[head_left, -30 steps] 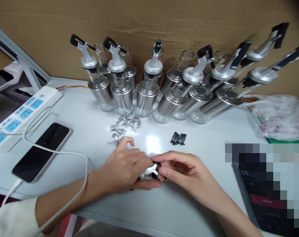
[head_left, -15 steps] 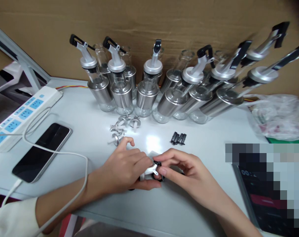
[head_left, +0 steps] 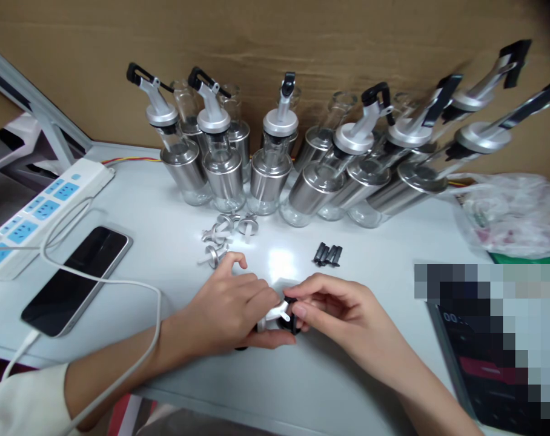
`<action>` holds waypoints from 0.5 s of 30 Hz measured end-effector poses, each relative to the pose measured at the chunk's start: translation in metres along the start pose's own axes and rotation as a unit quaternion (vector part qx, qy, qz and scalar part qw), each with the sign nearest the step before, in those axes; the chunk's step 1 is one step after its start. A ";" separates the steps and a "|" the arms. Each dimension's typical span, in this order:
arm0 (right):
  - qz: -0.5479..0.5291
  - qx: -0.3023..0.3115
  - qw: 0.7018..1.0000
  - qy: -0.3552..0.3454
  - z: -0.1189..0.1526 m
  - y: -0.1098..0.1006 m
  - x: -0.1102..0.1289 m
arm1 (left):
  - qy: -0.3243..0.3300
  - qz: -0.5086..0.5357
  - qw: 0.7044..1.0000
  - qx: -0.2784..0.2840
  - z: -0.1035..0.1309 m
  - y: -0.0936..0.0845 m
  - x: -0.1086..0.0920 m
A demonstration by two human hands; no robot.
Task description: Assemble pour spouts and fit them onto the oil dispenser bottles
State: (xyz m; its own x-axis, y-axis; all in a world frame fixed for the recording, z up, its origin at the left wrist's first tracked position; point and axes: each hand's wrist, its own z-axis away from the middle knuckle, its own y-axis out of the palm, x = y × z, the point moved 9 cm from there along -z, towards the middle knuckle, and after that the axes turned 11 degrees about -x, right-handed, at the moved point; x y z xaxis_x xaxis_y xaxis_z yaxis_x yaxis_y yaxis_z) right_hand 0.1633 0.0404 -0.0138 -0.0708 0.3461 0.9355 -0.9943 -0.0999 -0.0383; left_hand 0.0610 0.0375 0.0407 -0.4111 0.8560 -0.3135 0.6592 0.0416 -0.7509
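Note:
Low over the table, my left hand (head_left: 232,312) is closed around a silver pour spout (head_left: 277,312), its body mostly hidden under my fingers. My right hand (head_left: 343,312) pinches a black lever cap (head_left: 294,318) at the spout's tip. Whether the cap is seated on the spout, I cannot tell. Beyond my left hand lie several loose silver spouts (head_left: 248,226) with pale stems. Several small black plastic pieces (head_left: 328,254) lie together past my right hand. Glass bottles with steel sleeves (head_left: 269,172) stand behind, the front ones topped with silver spouts and black levers.
On the left are a power strip (head_left: 48,209) and a phone (head_left: 77,281); its white cable (head_left: 159,303) crosses my left forearm. A clear plastic bag (head_left: 515,212) lies at the right, above a partly pixelated device with a screen (head_left: 479,357). Cardboard (head_left: 266,36) closes off the back.
My right thumb and fingers have shifted slightly at the spout's tip, and more of the black cap shows. My left hand keeps its hold in the same place.

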 end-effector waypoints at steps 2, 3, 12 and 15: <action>-0.004 -0.006 1.000 0.002 0.000 -0.001 0.000 | 0.001 0.001 1.000 -0.006 0.000 -0.001 0.000; -0.005 -0.011 1.000 0.001 0.000 -0.002 0.000 | -0.001 0.002 1.000 -0.007 0.000 -0.002 0.000; -0.022 0.000 1.000 0.007 0.001 -0.001 -0.006 | -0.013 0.020 1.000 0.001 0.001 -0.001 0.002; -0.035 0.002 0.999 0.009 0.000 -0.001 -0.005 | -0.011 0.019 1.000 -0.001 0.001 -0.001 0.002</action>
State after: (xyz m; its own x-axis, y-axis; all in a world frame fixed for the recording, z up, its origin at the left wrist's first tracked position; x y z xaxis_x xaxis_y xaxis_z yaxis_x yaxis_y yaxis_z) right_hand 0.1644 0.0383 -0.0187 -0.0030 0.3692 0.9293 -0.9965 -0.0793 0.0283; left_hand 0.0589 0.0385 0.0405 -0.3990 0.8456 -0.3546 0.6756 0.0096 -0.7372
